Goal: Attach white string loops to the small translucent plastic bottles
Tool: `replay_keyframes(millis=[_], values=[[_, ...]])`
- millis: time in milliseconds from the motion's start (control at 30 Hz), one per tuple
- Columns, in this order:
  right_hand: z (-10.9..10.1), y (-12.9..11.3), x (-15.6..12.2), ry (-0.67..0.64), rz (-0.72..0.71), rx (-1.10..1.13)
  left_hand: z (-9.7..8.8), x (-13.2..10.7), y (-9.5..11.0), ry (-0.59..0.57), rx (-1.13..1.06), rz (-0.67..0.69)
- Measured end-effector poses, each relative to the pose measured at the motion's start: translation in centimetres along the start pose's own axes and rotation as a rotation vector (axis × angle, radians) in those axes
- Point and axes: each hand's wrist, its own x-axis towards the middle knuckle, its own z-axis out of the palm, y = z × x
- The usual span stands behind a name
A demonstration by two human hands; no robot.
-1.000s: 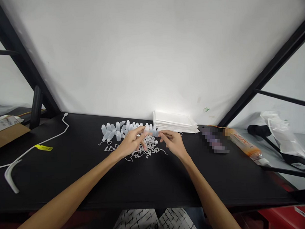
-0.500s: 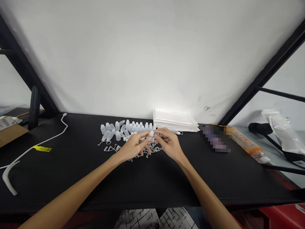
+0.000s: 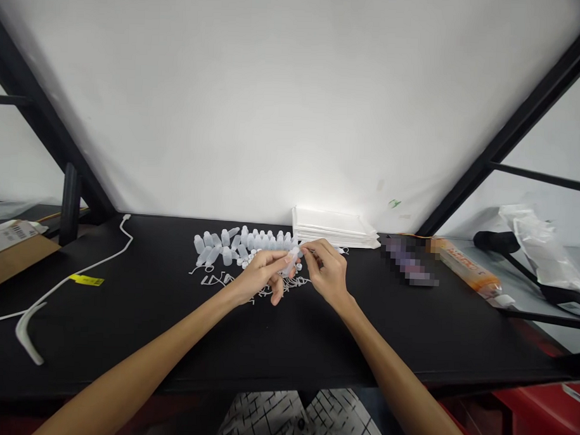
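Bottle (image 3: 291,263) tilted in the left fingers, right fingertips at its top

On the left of the dark table (image 3: 125,313), loose bottles (image 3: 226,257) stand and lie at odd angles, with thin white strips (image 3: 215,279) in front of them. A row of bottles (image 3: 265,242) stands behind the hands. The left hand (image 3: 259,277) grips the small cloudy bottle between thumb and fingers, its top leaning right. A steady, light pinch on the body seems best, since soft plastic may dent or slip. The right hand (image 3: 330,269) has thumb and forefinger close together just beside the bottle's top; whether they pinch anything, I cannot tell. Keeping those fingertips in line with the neck should avoid skewing it. Farther right and back lies a stack of white envelopes (image 3: 334,228), well clear of the fingers.
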Motion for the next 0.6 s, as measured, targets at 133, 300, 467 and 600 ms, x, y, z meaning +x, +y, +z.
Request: replay_keyframes(millis=[133,300,467,600], values=[[0.3,0.1,0.0,0.046,-0.012,-0.067,0.0,0.2,0.1,-0.008,-0.031,-0.002],[0.6,0.3,-0.1,0.060,0.015,-0.130,-0.4,0.4,0.3,-0.002,-0.002,-0.025],[1.3,0.2,-0.6,0.092,0.004,-0.166,-0.6,0.4,0.7,-0.003,0.050,-0.070],[1.2,0.6,-0.4,0.097,0.019,-0.211,-0.8,0.1,1.0,-0.015,0.058,-0.111]])
